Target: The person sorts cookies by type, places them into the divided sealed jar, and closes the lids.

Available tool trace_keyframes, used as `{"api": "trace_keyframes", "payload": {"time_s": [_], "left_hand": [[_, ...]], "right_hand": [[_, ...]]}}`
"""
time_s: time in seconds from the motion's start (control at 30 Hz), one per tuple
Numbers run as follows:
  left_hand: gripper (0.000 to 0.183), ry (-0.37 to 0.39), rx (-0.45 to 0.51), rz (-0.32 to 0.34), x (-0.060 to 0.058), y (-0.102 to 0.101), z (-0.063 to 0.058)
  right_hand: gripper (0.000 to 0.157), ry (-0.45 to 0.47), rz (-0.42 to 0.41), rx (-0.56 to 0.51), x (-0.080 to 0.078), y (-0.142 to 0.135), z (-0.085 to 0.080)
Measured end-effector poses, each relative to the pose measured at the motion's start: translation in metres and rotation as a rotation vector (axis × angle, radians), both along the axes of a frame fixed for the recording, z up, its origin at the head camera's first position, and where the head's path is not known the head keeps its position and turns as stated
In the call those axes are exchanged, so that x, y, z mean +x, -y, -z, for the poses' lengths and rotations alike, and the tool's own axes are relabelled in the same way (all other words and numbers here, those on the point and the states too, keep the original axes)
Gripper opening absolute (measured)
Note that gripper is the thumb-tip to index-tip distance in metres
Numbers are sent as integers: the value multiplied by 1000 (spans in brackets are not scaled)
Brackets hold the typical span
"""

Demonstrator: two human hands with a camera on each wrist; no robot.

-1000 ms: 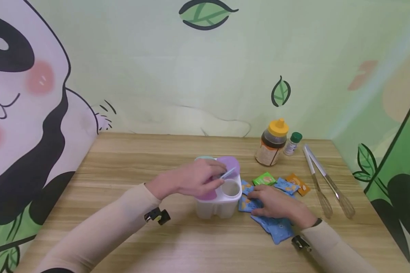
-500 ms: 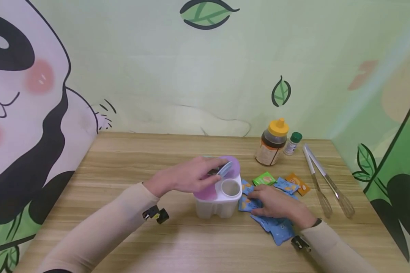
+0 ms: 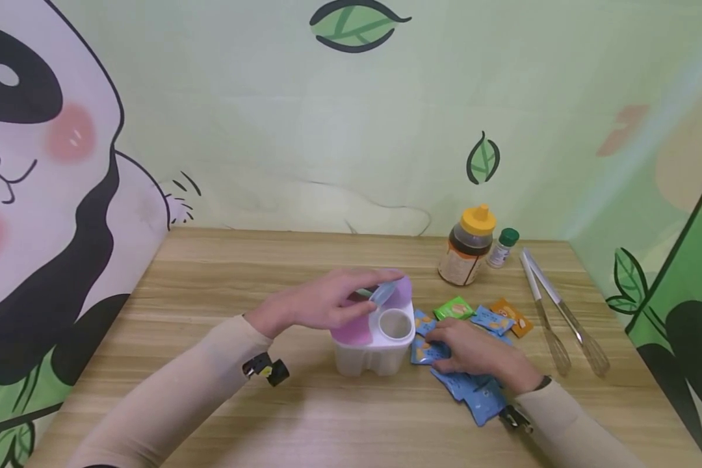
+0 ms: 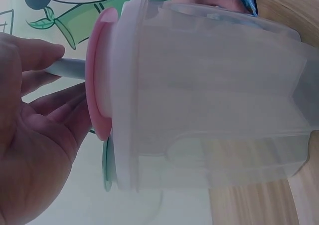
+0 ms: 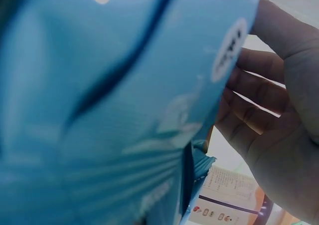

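Observation:
In the head view a white seasoning box (image 3: 368, 361) stands mid-table, its clear lower body showing in the left wrist view. Purple (image 3: 399, 292) and pink lids (image 3: 351, 331) cover parts of its top, and one round opening (image 3: 395, 324) at the front right has no lid over it. Above the box my left hand (image 3: 322, 302) pinches a light blue lid (image 3: 382, 294), tilted, between thumb and fingers. To the right, my right hand (image 3: 474, 348) rests on several blue sachets (image 3: 484, 400), its fingers loosely bent along their edges; part of the sachets is hidden beneath it.
Behind the sachets lie a green packet (image 3: 453, 308) and an orange packet (image 3: 511, 317). A yellow-capped squeeze bottle (image 3: 467, 247) and a small green-capped jar (image 3: 503, 248) stand at the back right. Two metal whisks (image 3: 567, 318) lie at the right.
The light blue lid in my left hand has tilted, showing more of its face, and the fingers holding it have spread wider. The right hand stays on the sachets; the lowest sachet has shifted slightly.

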State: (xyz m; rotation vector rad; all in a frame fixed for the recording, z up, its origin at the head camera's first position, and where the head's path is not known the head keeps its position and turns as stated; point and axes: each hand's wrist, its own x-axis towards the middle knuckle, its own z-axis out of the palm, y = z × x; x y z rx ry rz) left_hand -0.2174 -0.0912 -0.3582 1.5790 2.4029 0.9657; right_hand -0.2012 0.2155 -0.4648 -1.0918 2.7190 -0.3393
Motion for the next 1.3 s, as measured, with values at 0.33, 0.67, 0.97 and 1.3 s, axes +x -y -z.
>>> {"api": "trace_keyframes", "payload": {"time_s": [0.33, 0.67, 0.97, 1.3], "left_hand": [[56, 58, 19, 6, 0, 3, -1], [56, 53, 43, 18, -2, 2, 2], [56, 82, 47, 24, -3, 5, 4], [55, 85, 54, 35, -4, 4, 4]], "right_hand": [[39, 19, 29, 14, 0, 1, -1], [37, -36, 42, -18, 3, -4, 2], [37, -19, 51, -14, 4, -4, 1], [36, -24, 55, -36, 5, -6, -2]]}}
